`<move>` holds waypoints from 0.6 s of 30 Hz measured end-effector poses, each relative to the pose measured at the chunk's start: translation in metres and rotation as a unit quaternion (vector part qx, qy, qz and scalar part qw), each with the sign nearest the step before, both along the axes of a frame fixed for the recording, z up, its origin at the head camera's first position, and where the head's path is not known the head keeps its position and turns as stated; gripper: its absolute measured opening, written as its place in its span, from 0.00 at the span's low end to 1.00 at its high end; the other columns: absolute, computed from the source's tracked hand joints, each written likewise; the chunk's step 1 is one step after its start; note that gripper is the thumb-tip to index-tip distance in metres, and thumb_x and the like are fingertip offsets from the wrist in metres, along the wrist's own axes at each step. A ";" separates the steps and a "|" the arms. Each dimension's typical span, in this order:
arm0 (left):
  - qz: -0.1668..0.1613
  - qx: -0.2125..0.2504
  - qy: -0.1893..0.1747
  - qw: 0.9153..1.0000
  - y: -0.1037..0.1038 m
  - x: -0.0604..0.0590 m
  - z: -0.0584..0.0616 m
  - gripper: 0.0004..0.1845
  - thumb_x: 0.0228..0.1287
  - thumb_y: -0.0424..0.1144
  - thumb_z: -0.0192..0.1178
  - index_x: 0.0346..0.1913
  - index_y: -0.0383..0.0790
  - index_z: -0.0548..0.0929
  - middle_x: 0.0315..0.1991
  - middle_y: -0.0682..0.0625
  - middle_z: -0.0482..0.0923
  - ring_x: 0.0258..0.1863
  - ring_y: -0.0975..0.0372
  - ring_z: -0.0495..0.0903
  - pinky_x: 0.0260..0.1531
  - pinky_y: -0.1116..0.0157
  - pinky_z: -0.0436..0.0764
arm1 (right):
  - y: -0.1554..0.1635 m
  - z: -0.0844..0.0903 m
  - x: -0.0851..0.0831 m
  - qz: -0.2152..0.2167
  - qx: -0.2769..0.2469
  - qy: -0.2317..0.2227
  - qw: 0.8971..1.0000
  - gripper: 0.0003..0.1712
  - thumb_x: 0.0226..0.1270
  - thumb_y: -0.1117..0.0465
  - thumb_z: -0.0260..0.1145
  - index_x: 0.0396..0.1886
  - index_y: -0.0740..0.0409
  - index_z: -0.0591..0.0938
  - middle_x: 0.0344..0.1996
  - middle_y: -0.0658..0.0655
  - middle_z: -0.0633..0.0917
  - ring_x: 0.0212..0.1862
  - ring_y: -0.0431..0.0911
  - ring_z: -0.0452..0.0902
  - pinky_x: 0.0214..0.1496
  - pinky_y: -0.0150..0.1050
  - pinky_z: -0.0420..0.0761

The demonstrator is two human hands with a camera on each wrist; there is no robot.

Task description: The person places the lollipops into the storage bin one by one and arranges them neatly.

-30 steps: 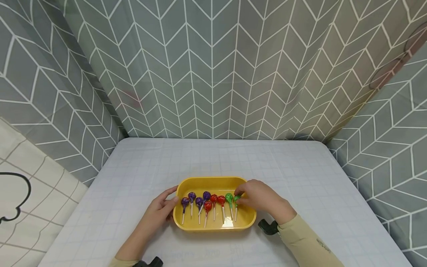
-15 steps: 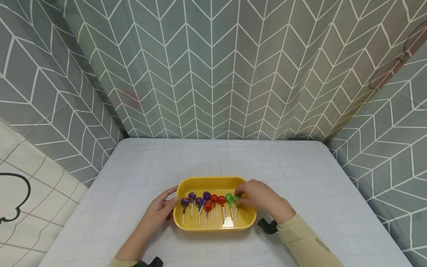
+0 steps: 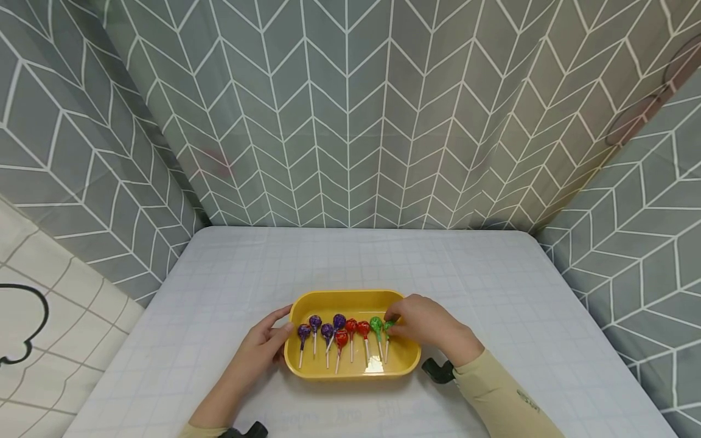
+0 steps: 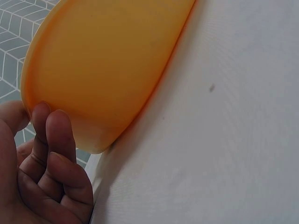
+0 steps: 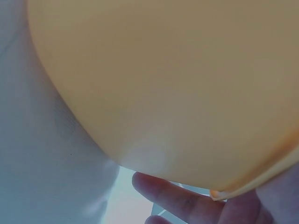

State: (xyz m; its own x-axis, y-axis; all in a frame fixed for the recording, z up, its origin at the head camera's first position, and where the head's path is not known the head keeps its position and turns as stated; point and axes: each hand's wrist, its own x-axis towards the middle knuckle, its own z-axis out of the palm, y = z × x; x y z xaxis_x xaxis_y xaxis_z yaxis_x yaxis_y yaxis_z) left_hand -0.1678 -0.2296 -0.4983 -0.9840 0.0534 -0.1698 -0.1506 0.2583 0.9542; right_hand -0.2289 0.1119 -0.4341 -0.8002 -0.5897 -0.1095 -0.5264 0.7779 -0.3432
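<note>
In the head view, a yellow tray [image 3: 350, 372] sits on the table, with a row of lollipops in it. From left to right they run purple [image 3: 303, 331], red [image 3: 363, 328] and green. My left hand [image 3: 260, 344] holds the tray's left end, thumb over the rim; in the left wrist view several fingers [image 4: 60, 135] press its outer wall. My right hand [image 3: 429, 322] reaches over the right rim and pinches the rightmost green lollipop [image 3: 387, 337], covering part of its head. The right wrist view shows the tray's outer wall [image 5: 163, 93] and fingers [image 5: 177, 198] beside it.
A white cloth with a faint grid covers the table [image 3: 350, 255]. Grey chevron-patterned curtains [image 3: 350, 121] hang behind and at both sides. A white grid-lined cloth [image 3: 49, 328] with a black outline lies at far left.
Almost nothing differs. The stick of the rightmost green lollipop has tilted very slightly left, and the right forearm has shifted a touch left. The tray and left hand stay put.
</note>
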 end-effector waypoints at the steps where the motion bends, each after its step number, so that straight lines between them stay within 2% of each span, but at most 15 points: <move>1: 0.001 0.000 0.000 1.000 0.000 0.000 0.000 0.26 0.70 0.56 0.58 0.69 0.59 0.70 0.26 0.43 0.82 0.21 0.55 0.75 0.22 0.63 0.77 | 0.000 0.000 0.000 0.000 0.000 0.001 1.000 0.10 0.59 0.54 0.75 0.39 0.51 0.89 0.34 0.43 0.86 0.34 0.38 0.77 0.44 0.40 0.80; 18: -0.002 0.004 0.001 1.000 0.000 0.001 0.001 0.26 0.70 0.56 0.58 0.68 0.59 0.70 0.26 0.43 0.82 0.21 0.55 0.76 0.22 0.63 0.77 | -0.002 0.002 0.002 -0.005 0.005 0.006 1.000 0.10 0.59 0.54 0.75 0.39 0.51 0.89 0.34 0.44 0.86 0.33 0.37 0.76 0.42 0.39 0.79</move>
State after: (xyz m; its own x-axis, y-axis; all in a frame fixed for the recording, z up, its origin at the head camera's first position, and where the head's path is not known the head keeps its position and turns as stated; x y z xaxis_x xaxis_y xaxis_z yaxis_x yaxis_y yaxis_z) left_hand -0.1668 -0.2299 -0.4975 -0.9843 0.0585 -0.1663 -0.1468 0.2504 0.9569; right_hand -0.2270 0.1098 -0.4316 -0.8068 -0.5813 -0.1060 -0.5230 0.7860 -0.3297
